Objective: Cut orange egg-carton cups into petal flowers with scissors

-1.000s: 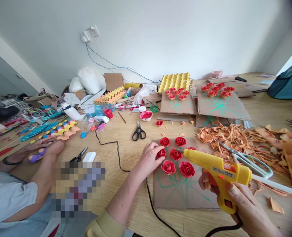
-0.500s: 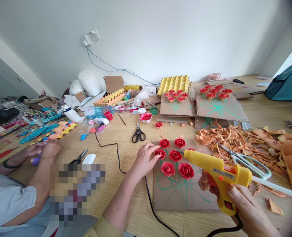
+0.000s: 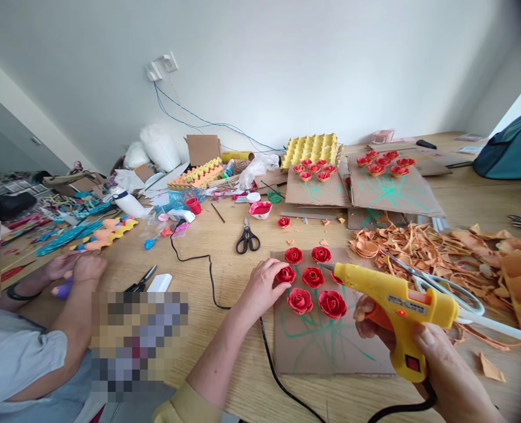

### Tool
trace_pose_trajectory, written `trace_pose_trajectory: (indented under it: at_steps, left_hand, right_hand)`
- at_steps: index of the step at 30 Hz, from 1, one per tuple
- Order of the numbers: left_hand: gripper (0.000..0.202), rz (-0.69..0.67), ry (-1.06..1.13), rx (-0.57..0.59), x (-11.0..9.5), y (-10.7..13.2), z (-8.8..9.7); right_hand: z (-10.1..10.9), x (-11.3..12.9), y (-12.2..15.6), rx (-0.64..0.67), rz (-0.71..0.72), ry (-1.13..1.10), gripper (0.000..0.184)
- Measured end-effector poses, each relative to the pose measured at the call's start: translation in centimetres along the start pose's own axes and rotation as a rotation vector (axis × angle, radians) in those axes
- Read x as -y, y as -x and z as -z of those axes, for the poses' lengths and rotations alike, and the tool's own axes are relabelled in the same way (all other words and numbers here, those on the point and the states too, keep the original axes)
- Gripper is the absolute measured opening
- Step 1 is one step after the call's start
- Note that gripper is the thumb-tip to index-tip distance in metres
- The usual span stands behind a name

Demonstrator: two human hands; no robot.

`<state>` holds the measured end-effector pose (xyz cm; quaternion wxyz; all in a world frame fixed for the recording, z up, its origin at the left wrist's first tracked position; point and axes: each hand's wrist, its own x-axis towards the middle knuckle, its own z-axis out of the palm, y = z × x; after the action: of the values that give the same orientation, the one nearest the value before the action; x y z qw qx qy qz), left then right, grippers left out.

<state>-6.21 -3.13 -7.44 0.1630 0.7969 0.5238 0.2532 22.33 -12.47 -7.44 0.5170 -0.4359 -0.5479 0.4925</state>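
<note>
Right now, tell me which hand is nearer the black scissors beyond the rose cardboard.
Left. The left hand sits just this side of the black scissors; the right hand, gripping the glue gun, is far to their right.

The glue gun [image 3: 392, 299] covers most of one red rose [image 3: 333, 278], and the right hand [image 3: 445, 367] runs off the bottom edge.

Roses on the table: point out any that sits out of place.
One red rose lies alone on the bare table, beyond the cardboard that carries the others, near the black scissors. The right hand holds the glue gun, nozzle over that cardboard.
</note>
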Motion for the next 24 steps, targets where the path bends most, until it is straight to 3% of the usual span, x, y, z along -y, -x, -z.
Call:
trace_pose_trajectory:
  at_steps: [5,12,19,24]
  left_hand:
    - [0.037,-0.010,0.000,-0.002,0.0,0.0,0.0]
    - [0.038,-0.009,0.008,-0.005,0.1,0.1,-0.1]
    - [0.037,-0.008,0.024,-0.008,0.0,0.0,0.1]
    - [0.032,-0.006,0.022,-0.010,0.0,-0.1,0.0]
  right_hand:
    - [0.2,0.1,-0.5,0.129,-0.055,-0.165,0.057]
    - [0.1,0.2,-0.5,0.098,-0.086,-0.200,0.057]
    - [-0.2,0.7,-0.7,0.183,-0.034,-0.252,0.057]
    - [0.5,-0.5,-0.4,0.114,-0.085,-0.212,0.055]
